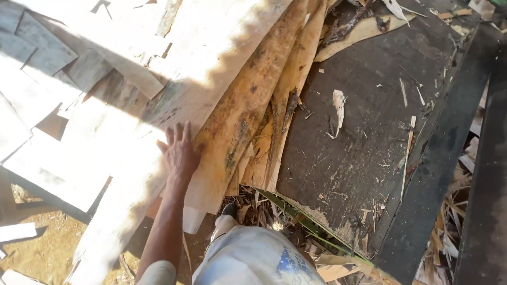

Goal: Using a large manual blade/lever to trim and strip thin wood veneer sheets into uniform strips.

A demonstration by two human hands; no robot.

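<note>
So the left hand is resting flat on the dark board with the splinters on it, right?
Not quite. In the head view the left hand lies flat with fingers spread, but on the pale wood veneer sheets, beside a stained yellowish strip. The dark board with the splinters lies off to the right, untouched.

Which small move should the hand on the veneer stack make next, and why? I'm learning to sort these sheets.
Probably curl the fingers over the near edge of the top veneer sheet. The left hand lies flat and open on it, gripping nothing, beside the stained strips that overlap the dark board.
</note>
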